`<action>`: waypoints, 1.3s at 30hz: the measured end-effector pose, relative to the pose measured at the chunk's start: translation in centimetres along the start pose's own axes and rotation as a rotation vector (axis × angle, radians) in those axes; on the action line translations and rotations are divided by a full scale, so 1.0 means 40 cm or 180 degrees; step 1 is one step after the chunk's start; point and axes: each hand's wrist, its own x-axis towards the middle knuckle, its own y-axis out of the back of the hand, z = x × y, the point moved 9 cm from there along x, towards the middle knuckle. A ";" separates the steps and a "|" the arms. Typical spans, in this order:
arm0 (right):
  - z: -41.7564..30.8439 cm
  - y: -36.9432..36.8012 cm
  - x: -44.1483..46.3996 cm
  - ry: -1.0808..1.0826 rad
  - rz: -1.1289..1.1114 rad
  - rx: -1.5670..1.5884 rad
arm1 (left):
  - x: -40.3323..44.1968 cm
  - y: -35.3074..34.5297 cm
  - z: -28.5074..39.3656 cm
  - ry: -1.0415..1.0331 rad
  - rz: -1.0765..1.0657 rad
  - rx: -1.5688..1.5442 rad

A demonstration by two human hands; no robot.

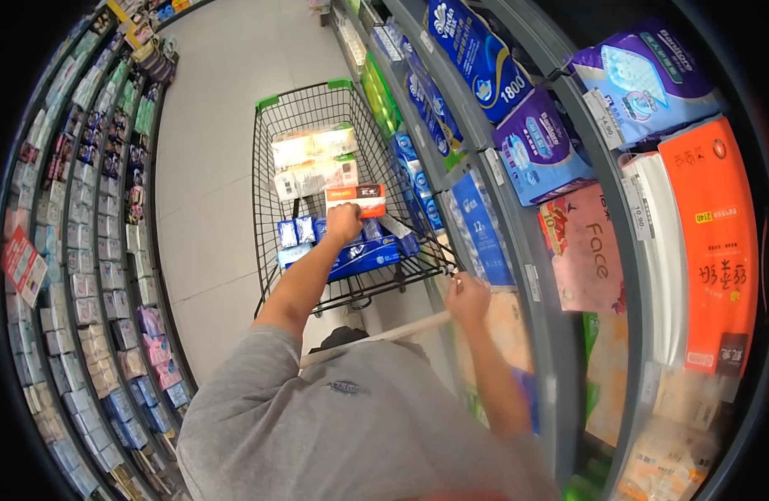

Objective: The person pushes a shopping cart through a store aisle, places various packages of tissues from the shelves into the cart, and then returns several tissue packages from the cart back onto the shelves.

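Observation:
My left hand (pixel 344 224) reaches into a black wire shopping cart (pixel 263 179), its fingers closed on a red-and-white tissue pack (pixel 356 199). Under and around that hand lie small blue-and-white packs (pixel 305 227) and a large blue pack (pixel 351 260). Two whitish plastic-wrapped packs (pixel 316 178) sit farther forward in the cart. My right hand (pixel 469 299) is closed beside the cart's near right corner. Whatever is in its fingers is too small to make out. A pale bar (pixel 384 338) runs between my body and that hand.
Shelves on the right hold blue Vinda packs (pixel 476 63), purple packs (pixel 541 146), a pink Face pack (pixel 581 250) and an orange tissue pack (pixel 712 250). Racks of small packs (pixel 109 242) line the left side, with a red sign (pixel 25 265). Tiled floor (pixel 205 159) runs between them.

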 end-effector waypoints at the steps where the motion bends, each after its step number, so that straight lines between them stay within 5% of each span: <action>1: 0.000 0.001 0.005 0.0013 0.0026 -0.0007 | -0.013 0.017 0.004 -0.0118 0.0279 -0.0018; 10: 0.004 -0.015 0.085 0.0117 0.0004 -0.0148 | 0.010 0.048 -0.001 -0.0068 0.0087 -0.0447; 20: 0.031 -0.082 0.248 -0.0038 -0.0379 -0.0187 | 0.075 0.096 0.004 -0.0275 -0.0028 0.0528; 28: 0.025 -0.148 0.411 0.0042 -0.0253 0.0044 | 0.220 0.136 -0.099 0.0414 -0.0163 -0.0482; 39: -0.104 -0.231 0.579 0.0378 -0.0252 -0.0072 | 0.375 0.213 -0.221 0.0864 -0.0266 -0.0240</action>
